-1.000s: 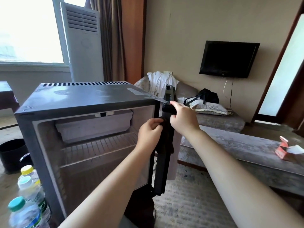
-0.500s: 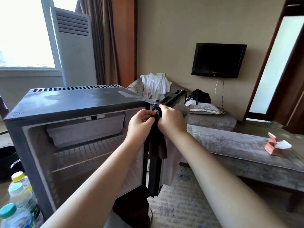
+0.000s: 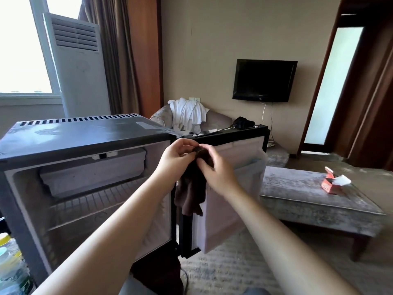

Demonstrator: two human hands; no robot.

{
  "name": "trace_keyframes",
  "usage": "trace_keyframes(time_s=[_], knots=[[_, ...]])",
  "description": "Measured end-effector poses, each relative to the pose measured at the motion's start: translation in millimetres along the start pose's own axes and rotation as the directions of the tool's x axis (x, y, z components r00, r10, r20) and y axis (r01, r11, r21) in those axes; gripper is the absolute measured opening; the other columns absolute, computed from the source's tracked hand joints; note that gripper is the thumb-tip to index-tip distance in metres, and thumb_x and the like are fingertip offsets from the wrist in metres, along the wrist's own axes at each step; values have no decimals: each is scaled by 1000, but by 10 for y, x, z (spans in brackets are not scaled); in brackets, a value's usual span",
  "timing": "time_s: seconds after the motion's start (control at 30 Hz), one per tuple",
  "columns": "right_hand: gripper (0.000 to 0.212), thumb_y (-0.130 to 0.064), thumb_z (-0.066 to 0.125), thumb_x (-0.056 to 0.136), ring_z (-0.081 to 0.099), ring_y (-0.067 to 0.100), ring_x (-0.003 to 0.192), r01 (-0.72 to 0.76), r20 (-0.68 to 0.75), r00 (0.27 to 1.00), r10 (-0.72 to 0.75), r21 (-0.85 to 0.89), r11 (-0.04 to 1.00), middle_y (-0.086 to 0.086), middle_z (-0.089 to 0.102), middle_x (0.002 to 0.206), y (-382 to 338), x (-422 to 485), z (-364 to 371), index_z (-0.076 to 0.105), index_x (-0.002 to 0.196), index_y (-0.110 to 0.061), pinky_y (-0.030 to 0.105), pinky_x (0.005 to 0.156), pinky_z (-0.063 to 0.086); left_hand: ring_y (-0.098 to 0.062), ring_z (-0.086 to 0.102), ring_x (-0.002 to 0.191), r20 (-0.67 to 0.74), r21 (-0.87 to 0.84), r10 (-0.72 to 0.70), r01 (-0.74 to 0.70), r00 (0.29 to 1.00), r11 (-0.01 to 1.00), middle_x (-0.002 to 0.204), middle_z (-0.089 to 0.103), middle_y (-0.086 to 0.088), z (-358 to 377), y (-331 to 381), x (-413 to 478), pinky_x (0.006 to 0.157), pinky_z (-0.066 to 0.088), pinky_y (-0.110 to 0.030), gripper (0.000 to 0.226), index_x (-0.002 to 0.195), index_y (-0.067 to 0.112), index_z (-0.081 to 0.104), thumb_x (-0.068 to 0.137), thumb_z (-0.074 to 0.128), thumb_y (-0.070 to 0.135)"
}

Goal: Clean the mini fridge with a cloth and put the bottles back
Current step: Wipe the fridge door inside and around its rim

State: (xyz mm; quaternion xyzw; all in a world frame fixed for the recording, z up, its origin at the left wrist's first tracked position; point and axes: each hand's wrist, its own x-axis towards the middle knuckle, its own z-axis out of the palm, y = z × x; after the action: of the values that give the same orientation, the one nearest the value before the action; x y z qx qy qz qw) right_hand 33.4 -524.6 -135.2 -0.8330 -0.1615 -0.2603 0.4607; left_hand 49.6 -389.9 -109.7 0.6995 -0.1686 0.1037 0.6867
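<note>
The grey mini fridge [image 3: 80, 135] stands in front of me with its door [image 3: 236, 184] swung wide open to the right. Inside I see a wire shelf [image 3: 89, 201] and a small freezer box; no bottles stand in it. A dark brown cloth [image 3: 191, 192] hangs in front of the hinge edge. My left hand [image 3: 176, 157] and my right hand [image 3: 214, 169] both pinch its top. Plastic bottles [image 3: 10, 258] with yellow and teal caps stand at the lower left edge, partly cut off.
A low grey bench table [image 3: 308, 194] with a red tissue box [image 3: 331, 183] stands to the right. An armchair with white towels [image 3: 188, 113], a wall TV, a standing air conditioner [image 3: 78, 67] and a doorway lie behind. Carpet stretches below the door.
The fridge door has swung from nearly edge-on to wide open. Both hands have come off the door's edge and now hold the cloth up between them. My view has shifted left.
</note>
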Motion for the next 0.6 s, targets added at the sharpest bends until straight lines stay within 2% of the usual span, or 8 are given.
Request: trace_keyframes(time_s=[0.07, 0.13, 0.2, 0.3, 0.4, 0.43, 0.5, 0.6], knots=[[35, -13, 59, 89, 64, 11, 98, -25, -8, 1000, 26, 41, 999, -5, 68, 103, 24, -8, -126, 51, 122, -23, 30, 87, 50, -9, 62, 72, 37, 73, 28, -31, 999, 997, 85, 70, 1, 105, 44, 10, 70, 48, -17, 21, 96, 15, 66, 83, 62, -1], [35, -11, 62, 86, 65, 17, 86, -41, -46, 998, 36, -101, 994, -2, 69, 93, 34, 56, -317, 49, 116, -23, 33, 75, 51, -7, 63, 68, 21, 290, 139, -139, 990, 947, 84, 71, 3, 168, 81, 37, 67, 48, -17, 20, 96, 18, 66, 81, 64, 6], [29, -8, 60, 83, 63, 18, 76, -56, -149, 989, 14, -282, 958, -1, 68, 85, 26, 155, -585, 53, 106, -24, 30, 64, 46, -8, 63, 69, -1, 487, 295, -257, 956, 835, 83, 69, 6, 165, 123, 90, 70, 50, -21, 17, 96, 18, 65, 81, 64, 11], [24, -1, 55, 81, 56, 12, 73, -133, -398, 916, -44, -405, 904, -1, 68, 83, -38, 361, -1047, 63, 95, -20, 20, 62, 36, -19, 60, 99, 14, 706, 399, -292, 917, 645, 108, 65, 0, 78, 156, 229, 82, 44, -28, 23, 110, 15, 63, 88, 59, 17], [28, 2, 52, 81, 60, 16, 83, -220, -608, 791, -72, -392, 893, -1, 70, 87, 10, 602, -1328, 67, 92, -19, 23, 72, 42, -24, 48, 121, 94, 853, 330, -247, 939, 459, 129, 55, -5, -20, 58, 374, 97, 38, -31, 37, 128, 13, 54, 92, 55, 22], [28, 2, 51, 81, 62, 20, 86, -229, -616, 784, -69, -391, 891, 0, 71, 88, 84, 655, -1325, 67, 91, -19, 25, 73, 43, -24, 47, 124, 126, 884, 294, -242, 947, 400, 133, 53, -4, -47, 10, 388, 100, 36, -32, 40, 131, 13, 51, 92, 54, 24], [27, 1, 51, 82, 64, 25, 86, -232, -517, 856, -28, -431, 872, 1, 72, 89, 287, 664, -1157, 68, 89, -19, 27, 72, 43, -25, 49, 123, 164, 916, 260, -244, 952, 317, 139, 48, -1, -88, -115, 373, 100, 36, -32, 44, 134, 14, 48, 92, 53, 26], [26, 0, 53, 84, 63, 30, 94, -157, -331, 943, -40, -547, 822, 5, 72, 98, 490, 524, -709, 70, 95, -15, 32, 77, 45, -23, 52, 121, 155, 910, 286, -250, 945, 330, 147, 40, 6, -128, -234, 328, 100, 38, -32, 51, 141, 20, 40, 92, 53, 25]])
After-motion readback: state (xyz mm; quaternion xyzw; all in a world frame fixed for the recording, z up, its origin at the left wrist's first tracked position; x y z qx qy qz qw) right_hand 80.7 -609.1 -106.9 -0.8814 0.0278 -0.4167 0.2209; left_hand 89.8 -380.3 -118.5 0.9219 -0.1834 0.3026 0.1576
